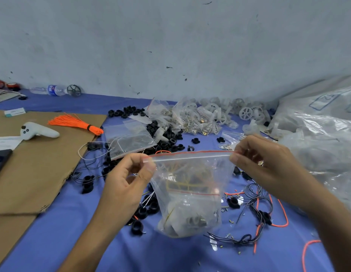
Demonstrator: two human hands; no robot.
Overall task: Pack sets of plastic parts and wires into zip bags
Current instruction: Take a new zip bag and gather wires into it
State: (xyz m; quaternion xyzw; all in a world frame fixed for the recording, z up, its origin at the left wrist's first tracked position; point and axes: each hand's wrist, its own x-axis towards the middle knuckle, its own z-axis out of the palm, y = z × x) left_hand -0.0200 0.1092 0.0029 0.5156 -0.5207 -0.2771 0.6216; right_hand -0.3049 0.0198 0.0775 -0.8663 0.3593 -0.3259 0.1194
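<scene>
One filled zip bag (190, 193), seal being closed.
Your left hand (129, 173) and right hand (263, 160) pinch its strip; loose parts (164, 138) at 12 o'clock remain unpacked.

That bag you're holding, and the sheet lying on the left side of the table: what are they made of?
The zip bag looks like thin clear plastic film: glossy, wrinkled, contents showing through, with a red line at the seal. The brown sheet appears to be matte cardboard, with a torn edge.

Clear zip bag (192, 195) hanging upright, red-lined top strip stretched flat, yellow wires and plastic parts inside
</scene>
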